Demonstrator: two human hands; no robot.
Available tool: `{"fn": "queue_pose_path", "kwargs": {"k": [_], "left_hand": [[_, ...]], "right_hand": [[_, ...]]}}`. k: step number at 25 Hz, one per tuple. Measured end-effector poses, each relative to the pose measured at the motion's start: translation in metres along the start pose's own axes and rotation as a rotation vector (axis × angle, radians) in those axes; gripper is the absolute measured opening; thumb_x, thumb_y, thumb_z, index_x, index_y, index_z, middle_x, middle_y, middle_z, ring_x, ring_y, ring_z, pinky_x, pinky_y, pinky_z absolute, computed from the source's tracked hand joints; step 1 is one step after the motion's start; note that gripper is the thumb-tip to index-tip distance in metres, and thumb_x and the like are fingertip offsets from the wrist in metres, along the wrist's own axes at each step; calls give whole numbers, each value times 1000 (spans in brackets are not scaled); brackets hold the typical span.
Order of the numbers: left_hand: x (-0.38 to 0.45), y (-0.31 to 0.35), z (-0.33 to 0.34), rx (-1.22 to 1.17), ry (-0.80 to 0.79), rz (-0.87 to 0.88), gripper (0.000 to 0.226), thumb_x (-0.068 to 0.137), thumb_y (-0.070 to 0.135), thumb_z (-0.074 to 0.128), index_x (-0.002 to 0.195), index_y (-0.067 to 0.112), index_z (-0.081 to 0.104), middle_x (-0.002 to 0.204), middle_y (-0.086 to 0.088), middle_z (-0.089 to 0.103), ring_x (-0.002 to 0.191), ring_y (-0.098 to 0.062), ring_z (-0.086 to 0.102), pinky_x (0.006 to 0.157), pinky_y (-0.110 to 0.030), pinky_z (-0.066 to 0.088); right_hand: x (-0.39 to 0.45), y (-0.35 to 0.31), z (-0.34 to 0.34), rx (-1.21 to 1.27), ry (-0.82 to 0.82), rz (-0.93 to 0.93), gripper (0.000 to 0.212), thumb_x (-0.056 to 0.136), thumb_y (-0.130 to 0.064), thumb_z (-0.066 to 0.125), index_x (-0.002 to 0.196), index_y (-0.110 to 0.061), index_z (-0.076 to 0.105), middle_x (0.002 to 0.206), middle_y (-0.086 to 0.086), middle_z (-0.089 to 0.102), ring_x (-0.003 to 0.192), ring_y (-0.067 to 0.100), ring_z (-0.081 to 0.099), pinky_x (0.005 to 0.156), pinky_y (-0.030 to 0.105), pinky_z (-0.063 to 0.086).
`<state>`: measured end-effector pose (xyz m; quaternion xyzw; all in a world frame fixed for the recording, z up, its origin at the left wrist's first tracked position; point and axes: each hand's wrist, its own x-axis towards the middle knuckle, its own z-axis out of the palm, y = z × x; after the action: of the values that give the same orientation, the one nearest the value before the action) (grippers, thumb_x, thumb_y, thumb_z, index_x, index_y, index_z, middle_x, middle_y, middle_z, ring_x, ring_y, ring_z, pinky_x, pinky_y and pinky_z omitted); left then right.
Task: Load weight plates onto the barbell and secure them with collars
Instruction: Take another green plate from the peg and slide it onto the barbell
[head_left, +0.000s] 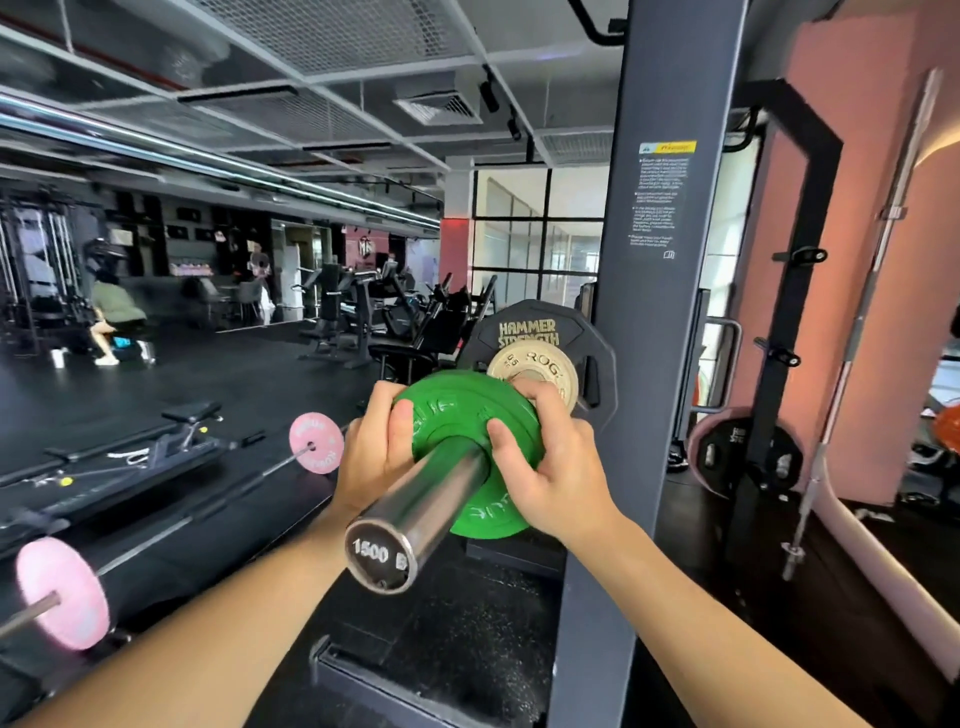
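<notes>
A green weight plate (457, 410) sits on the chrome barbell sleeve (415, 519), whose end cap reads 1500 and points toward me. My left hand (371, 452) grips the plate's left rim, thumb on its face. My right hand (545, 457) grips the right rim, thumb pressed near the hub. Behind the green plate on the same sleeve are a small cream plate (540, 364) and a large black Hammer Strength plate (524, 332). No collar is in view.
A dark rack upright (654, 312) stands just right of the sleeve. Black plates (737, 452) hang on a rack at the right beside a leaning bar (852, 338). At the left, a barbell with pink plates (317, 441) lies on the black floor near a bench (182, 436).
</notes>
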<state>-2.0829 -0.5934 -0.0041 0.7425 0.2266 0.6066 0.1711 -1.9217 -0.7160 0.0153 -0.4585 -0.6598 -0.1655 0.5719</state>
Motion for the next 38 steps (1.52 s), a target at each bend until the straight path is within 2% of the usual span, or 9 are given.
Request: {"fn": "queue_pose_path", "kwargs": {"k": [6,11,15,17,20,23,26,31,38], "left_hand": [[44,-19,30,82,-117,29,27,95,54,27,91,32,42,61,-3,55,61,-26,50,60,-44,41],[74,-47,81,337,-252,-53,32,95,58,20,100,32,38,68,5,53,54,-17,49,52,-35,35],[93,-69,105,347,-363,-59,38,100,50,34,130,27,39,103,-11,64,92,-38,59,78,-49,48],[100,-79,115,433,-319,63,56,97,51,39,146,24,41,140,-12,49,122,-35,47,100,-52,42],[113,-84,132,461,-280,104,64,97,50,42,157,33,26,163,-9,20,144,-28,22,114,-54,28],[122,-90,150,392,-269,166,66,96,50,36,157,27,28,166,-14,15,150,-35,21,120,-56,24],[122,-99,162,132,-244,188,56,93,47,35,148,46,28,167,6,8,151,-25,24,117,-42,27],[124,-115,174,-7,-131,207,53,92,39,43,144,42,40,162,10,18,147,-20,30,114,-38,28],[123,-109,159,17,-277,191,55,95,48,37,149,40,39,164,4,15,149,-22,22,113,-49,34]], "right_hand": [[15,42,-3,-73,9,136,32,91,-40,58,119,-27,49,83,2,72,73,25,67,65,37,54],[45,96,-8,-278,-53,238,30,90,-47,56,112,-32,43,79,5,71,74,33,66,66,44,54],[54,131,0,-486,48,168,36,89,-45,58,117,-23,55,95,7,69,91,36,64,84,45,49],[56,150,2,-791,166,41,47,87,-47,58,122,-17,63,120,11,63,116,39,56,105,55,35],[63,167,-1,-938,149,50,64,87,-50,54,146,-24,50,158,16,36,146,43,27,118,63,10],[66,181,2,-913,116,98,67,88,-48,54,150,-25,44,163,19,26,144,47,28,114,66,22],[67,187,2,-864,157,86,61,87,-45,58,143,-23,53,158,18,34,128,42,43,96,51,42],[64,187,5,-847,200,65,59,86,-44,58,141,-22,54,155,18,36,127,40,44,95,46,41],[64,161,3,-945,57,218,59,94,-48,47,148,-24,45,155,22,31,132,42,37,96,52,47]]}}
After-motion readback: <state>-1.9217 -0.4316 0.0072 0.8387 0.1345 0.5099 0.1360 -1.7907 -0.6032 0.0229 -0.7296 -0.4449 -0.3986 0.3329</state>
